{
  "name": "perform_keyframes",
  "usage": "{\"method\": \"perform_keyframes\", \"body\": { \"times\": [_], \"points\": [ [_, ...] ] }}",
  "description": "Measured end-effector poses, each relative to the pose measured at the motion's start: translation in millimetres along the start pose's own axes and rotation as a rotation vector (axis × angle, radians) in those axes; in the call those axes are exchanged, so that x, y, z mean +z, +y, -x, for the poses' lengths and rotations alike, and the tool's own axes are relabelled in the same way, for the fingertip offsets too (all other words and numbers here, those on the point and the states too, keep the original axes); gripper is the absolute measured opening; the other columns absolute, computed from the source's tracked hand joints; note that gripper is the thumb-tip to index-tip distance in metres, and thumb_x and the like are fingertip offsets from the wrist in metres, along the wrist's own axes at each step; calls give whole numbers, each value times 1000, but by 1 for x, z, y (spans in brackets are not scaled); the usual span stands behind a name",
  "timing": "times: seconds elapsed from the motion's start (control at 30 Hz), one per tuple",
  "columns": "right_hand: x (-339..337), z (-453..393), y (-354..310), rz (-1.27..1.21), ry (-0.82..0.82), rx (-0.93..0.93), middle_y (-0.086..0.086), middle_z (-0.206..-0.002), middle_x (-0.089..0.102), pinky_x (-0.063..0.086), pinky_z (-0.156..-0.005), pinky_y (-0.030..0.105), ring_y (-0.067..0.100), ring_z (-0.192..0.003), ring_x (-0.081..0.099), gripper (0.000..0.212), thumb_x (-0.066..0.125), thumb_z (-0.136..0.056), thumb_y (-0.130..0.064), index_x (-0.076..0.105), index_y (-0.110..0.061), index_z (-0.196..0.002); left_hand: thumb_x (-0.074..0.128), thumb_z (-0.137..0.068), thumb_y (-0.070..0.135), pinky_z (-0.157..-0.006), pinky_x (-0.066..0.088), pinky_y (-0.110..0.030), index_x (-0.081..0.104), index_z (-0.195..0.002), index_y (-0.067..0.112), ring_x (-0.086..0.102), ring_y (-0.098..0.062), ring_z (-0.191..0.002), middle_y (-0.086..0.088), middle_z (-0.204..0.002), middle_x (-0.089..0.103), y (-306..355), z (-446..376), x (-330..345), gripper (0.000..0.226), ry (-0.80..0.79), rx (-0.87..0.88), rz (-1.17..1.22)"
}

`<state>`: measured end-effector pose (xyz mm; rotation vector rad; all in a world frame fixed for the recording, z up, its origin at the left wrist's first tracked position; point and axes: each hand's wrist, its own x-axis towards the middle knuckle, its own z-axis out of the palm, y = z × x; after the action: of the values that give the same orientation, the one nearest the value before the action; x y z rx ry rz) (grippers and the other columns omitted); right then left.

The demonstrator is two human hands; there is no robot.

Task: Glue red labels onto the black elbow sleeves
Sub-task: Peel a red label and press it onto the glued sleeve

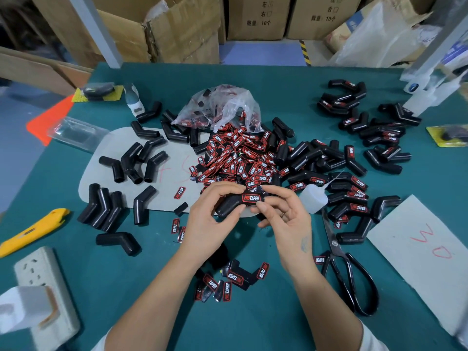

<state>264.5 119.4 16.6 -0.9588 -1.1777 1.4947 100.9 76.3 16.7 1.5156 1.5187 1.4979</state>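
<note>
Head view: you hold one black rubber-looking elbow sleeve [234, 203] just above the green desk [253, 320], in front of the heap of loose red labels [238, 158].
Left hand [215, 216]: fingers curled round the sleeve's lower leg, thumb on top; it carries the piece.
Right hand [281, 214]: fingertips [260, 205] pinch the other leg at the end of the red printed label [251, 198], which lies on the sleeve.
Handling: it looks light and somewhat flexible, so a hard squeeze would likely bend the tube and lift the label's edge; the matte surface should not slip much.
Where to hold: keep hold of the bare leg and the bend, pressing only the label's ends, clear of any wet glue.
Long axis: the labelled leg runs about left to right across your view; the other leg drops toward the lower left, open end facing you.
Label direction: the print reads upright, left to right, along that leg.
Nearby: white squeeze glue bottle [314, 198] just right of your right hand.
</note>
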Motion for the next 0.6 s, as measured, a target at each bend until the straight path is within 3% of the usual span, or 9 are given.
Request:
{"method": "perform_keyframes", "body": {
  "times": [0.07,0.17,0.27,0.4,0.6],
  "points": [
    [1,1,2,22,-3,-28,4,-95,78,57,-66,22,14,-89,76,30,72,-94,-11,71,-31,-115,71,-92,21,-107,48,-30,68,-117,29,65,-20,-121,10,-122,70,0,0,1,26,6,-23,28],
    [2,3,3,32,-7,-39,1,-101,76,58,-71,23,11,-91,72,37,74,-91,-13,72,-41,-115,73,-92,25,-104,51,-36,68,-117,36,66,-24,-120,9,-120,71,-1,1,1,27,18,-80,63],
    [2,4,6,23,-75,-44,-6,-109,73,58,-75,25,10,-94,69,46,74,-92,-10,67,-42,-124,74,-91,17,-102,53,-38,66,-117,42,67,-23,-118,11,-119,70,-3,3,3,37,21,-70,23],
    [3,4,10,19,-105,-20,-15,-111,69,58,-85,27,6,-99,66,48,74,-93,-10,64,-37,-132,73,-92,13,-100,53,-32,64,-122,44,66,-19,-118,15,-122,67,-3,6,7,44,-3,-16,-63],
    [1,5,12,34,-115,-13,-23,-113,68,51,-96,20,-4,-106,62,46,74,-94,-13,64,-34,-133,67,-93,18,-100,47,-21,62,-124,38,64,-13,-120,20,-124,64,-2,9,8,37,-6,43,-162]
  ]
}}
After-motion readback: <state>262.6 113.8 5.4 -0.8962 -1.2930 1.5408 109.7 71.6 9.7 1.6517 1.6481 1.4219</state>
